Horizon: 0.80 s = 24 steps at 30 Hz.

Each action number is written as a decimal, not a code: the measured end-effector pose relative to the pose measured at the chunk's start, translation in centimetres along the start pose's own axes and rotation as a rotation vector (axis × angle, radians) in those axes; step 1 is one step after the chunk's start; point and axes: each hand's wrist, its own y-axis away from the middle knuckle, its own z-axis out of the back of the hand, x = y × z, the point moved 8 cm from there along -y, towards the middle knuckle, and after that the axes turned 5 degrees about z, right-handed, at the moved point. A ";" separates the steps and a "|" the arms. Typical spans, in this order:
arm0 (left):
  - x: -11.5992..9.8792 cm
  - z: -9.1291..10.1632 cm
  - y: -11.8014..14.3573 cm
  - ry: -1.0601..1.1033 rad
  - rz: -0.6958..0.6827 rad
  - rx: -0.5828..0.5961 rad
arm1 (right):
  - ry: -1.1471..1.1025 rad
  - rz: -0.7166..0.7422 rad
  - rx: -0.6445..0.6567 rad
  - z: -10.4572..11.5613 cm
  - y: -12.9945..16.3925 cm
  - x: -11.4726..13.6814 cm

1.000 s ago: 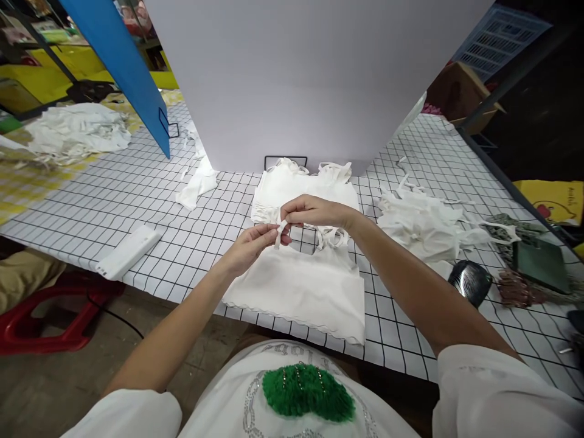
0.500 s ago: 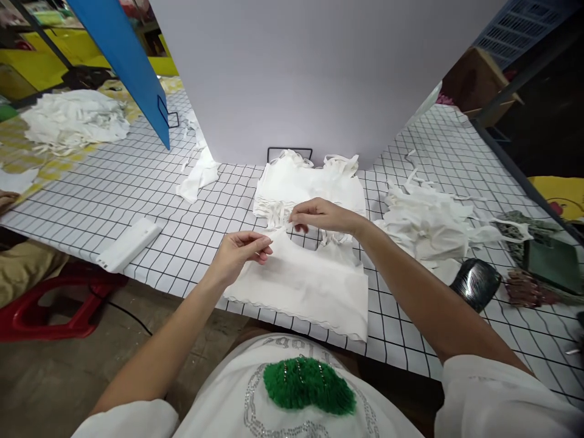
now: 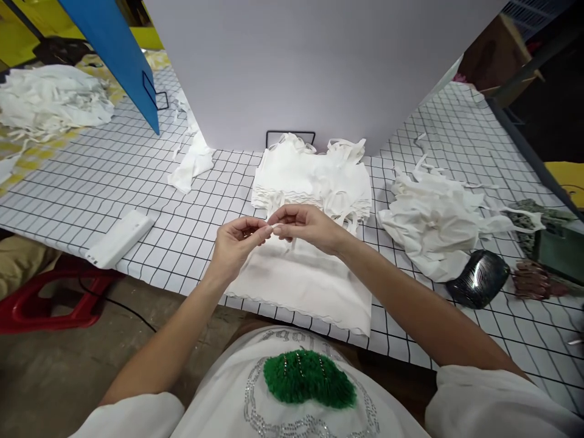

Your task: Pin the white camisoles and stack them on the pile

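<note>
**Both hands pinched on a thin white strap**

I have my left hand (image 3: pixel 237 243) and my right hand (image 3: pixel 306 226) drawn together above the white garment (image 3: pixel 303 283), which lies flat at the near edge of the gridded table (image 3: pixel 137 182). The fingertips of both are closed on a narrow white strap (image 3: pixel 277 227) that runs between them; the strap looks to belong to that garment. To work this well, I judge the grip should stay at the very tips, with light tension so the strap does not twist, and the garment body should stay flat on the table.

Just behind sits a neat stack of white garments (image 3: pixel 314 179), against a tall white board (image 3: pixel 310 67). A loose heap of white pieces (image 3: pixel 429 216) lies to the right, beside a dark glossy object (image 3: pixel 477 278). To the left lie a white bar-shaped object (image 3: pixel 119 238), a blue board (image 3: pixel 114 55) and another white pile (image 3: pixel 50 103). A red stool (image 3: pixel 41 304) stands on the floor.
</note>
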 end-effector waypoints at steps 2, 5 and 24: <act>0.0 -0.2 -0.2 -0.022 -0.017 0.011 | 0.115 0.029 -0.061 0.7 0.2 0.3; 0.4 -0.8 -0.5 -0.092 -0.038 0.071 | 0.223 0.076 -0.128 1.8 0.6 0.9; 5.4 -2.7 -0.8 -1.004 -0.131 0.271 | 0.853 0.164 0.228 1.5 1.8 -4.5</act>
